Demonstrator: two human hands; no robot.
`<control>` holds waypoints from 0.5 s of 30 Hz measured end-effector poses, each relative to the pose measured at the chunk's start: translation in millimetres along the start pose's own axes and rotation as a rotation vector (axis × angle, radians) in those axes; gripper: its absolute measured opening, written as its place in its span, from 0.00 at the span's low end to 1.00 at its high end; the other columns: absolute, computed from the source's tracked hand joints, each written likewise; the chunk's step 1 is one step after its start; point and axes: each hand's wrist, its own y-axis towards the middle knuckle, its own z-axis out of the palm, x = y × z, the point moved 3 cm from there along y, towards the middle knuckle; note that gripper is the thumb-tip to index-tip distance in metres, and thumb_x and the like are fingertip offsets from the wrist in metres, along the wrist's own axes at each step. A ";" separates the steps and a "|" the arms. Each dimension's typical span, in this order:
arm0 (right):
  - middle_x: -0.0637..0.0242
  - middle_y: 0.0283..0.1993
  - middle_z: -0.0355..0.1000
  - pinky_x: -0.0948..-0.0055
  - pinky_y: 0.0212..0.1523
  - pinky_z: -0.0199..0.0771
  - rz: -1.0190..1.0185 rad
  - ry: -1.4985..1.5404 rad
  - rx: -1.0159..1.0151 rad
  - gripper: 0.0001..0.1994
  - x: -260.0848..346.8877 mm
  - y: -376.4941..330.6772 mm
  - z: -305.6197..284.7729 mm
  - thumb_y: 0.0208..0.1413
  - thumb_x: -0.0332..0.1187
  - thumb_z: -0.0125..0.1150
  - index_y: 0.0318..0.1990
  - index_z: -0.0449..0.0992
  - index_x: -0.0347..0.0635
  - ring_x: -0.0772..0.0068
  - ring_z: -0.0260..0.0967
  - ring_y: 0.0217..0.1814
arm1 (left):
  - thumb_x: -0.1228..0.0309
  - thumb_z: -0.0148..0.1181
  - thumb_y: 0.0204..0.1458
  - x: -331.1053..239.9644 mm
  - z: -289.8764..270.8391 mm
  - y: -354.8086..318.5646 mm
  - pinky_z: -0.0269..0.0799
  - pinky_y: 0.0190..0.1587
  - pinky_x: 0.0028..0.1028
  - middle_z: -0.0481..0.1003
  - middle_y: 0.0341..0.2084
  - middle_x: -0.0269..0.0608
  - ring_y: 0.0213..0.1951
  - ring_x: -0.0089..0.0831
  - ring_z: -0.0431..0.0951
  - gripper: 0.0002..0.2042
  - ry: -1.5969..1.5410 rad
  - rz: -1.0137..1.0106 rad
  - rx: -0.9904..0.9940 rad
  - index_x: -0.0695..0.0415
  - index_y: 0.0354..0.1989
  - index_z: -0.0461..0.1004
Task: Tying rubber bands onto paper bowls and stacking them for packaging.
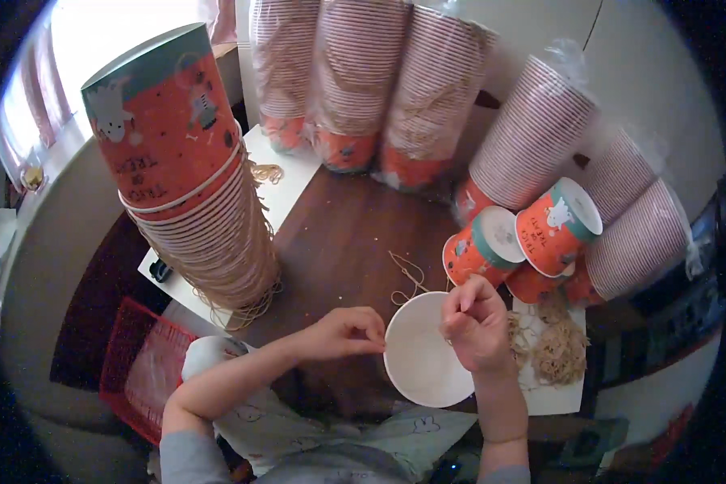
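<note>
A paper cup (427,355) stands in front of me with its white inside facing up. My left hand (345,332) is closed in a pinch at the cup's left rim. Over its right rim, my right hand (477,327) is raised with the fingers curled together; what they hold, if anything, is too small to make out. A loop of tan cord (409,278) lies on the table just behind the cup. To the right of my right hand, a tangled pile of tan cord (561,351) rests on a white board.
A tall stack of orange and green cups (194,185) with cord loops rises at the left. Several bagged cup stacks (359,81) line the back. Loose upturned cups (558,226) sit at the right. A red basket (129,355) is at lower left, beside the brown table (331,234).
</note>
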 end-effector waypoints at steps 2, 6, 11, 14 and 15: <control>0.69 0.27 0.65 0.87 0.23 0.58 0.003 0.009 0.013 0.13 0.7 -1.4 -0.4 0.45 0.27 0.62 0.30 0.60 0.45 0.84 0.58 0.24 | 0.76 0.59 0.43 0.4 2.6 0.3 0.65 0.38 0.20 0.69 0.30 0.36 0.36 0.24 0.69 0.02 -0.039 -0.023 -0.023 0.60 0.24 0.72; 0.68 0.27 0.65 0.87 0.23 0.58 0.010 0.018 -0.005 0.13 2.2 -4.4 -2.1 0.44 0.24 0.61 0.30 0.59 0.45 0.84 0.58 0.24 | 0.78 0.58 0.44 -2.2 5.2 0.7 0.65 0.38 0.20 0.69 0.30 0.36 0.36 0.23 0.69 0.03 -0.087 -0.032 -0.071 0.61 0.23 0.71; 0.68 0.27 0.66 0.86 0.23 0.59 -0.006 -0.017 -0.009 0.13 3.6 -9.0 -8.8 0.44 0.24 0.61 0.29 0.59 0.45 0.84 0.59 0.25 | 0.79 0.57 0.45 6.0 5.6 -3.6 0.65 0.38 0.20 0.70 0.29 0.35 0.34 0.21 0.69 0.03 -0.270 -0.170 -0.098 0.61 0.24 0.70; 0.68 0.27 0.65 0.86 0.23 0.59 -0.014 -0.043 -0.026 0.13 5.3 -13.4 -12.9 0.43 0.23 0.61 0.29 0.60 0.44 0.84 0.60 0.25 | 0.80 0.57 0.45 7.7 5.8 -2.9 0.65 0.38 0.20 0.70 0.28 0.34 0.33 0.21 0.69 0.02 -0.256 -0.135 -0.098 0.60 0.25 0.70; 0.68 0.27 0.65 0.86 0.23 0.59 -0.017 -0.044 -0.027 0.13 6.3 -14.4 -12.9 0.43 0.23 0.61 0.29 0.60 0.44 0.84 0.60 0.25 | 0.80 0.57 0.45 9.4 6.5 -2.7 0.65 0.37 0.20 0.70 0.28 0.34 0.33 0.20 0.69 0.03 -0.275 -0.135 -0.097 0.60 0.25 0.70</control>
